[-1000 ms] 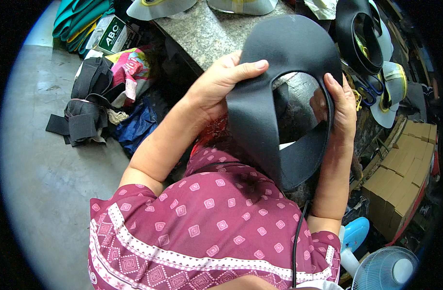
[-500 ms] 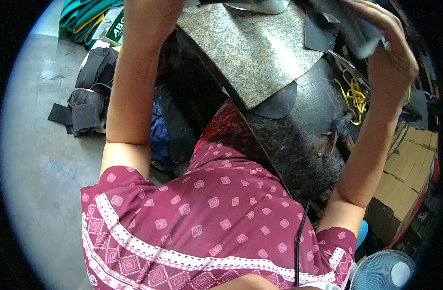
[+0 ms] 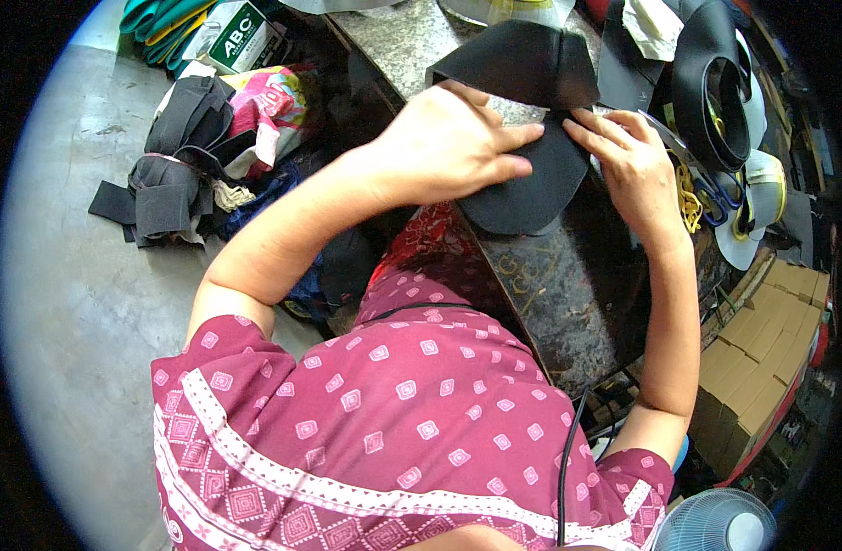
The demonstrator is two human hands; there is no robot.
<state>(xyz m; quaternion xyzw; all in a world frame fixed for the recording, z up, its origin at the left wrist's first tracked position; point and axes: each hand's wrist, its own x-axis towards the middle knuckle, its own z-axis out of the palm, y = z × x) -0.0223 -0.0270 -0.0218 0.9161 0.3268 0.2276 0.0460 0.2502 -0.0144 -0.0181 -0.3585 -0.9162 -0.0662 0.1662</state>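
Note:
A curved black sheet piece (image 3: 517,64) with a seam near its right end stands over the stone slab on the bench. Below it lies a rounded black flap (image 3: 536,179), and whether the two are joined I cannot tell. My left hand (image 3: 449,142) grips the curved piece's lower left edge. Its index finger and thumb reach over the flap, while the other fingertips are partly hidden behind the piece. At the right, my right hand (image 3: 628,165) has its fingertips pressed where the curved piece and flap meet.
Right of my hands stand black curled pieces (image 3: 722,115), with blue-handled scissors (image 3: 718,200) and yellow cord (image 3: 689,197) below. A grey stone slab (image 3: 393,46) lies on the dark bench (image 3: 577,285). A cardboard box (image 3: 761,349) and fan (image 3: 715,523) are at lower right; cloth scraps (image 3: 265,110) lie left.
Both hands have come down and inward from the top of the view. The curved black piece is now between them over the slab. The dark blurred thing has left its earlier spot by my right hand.

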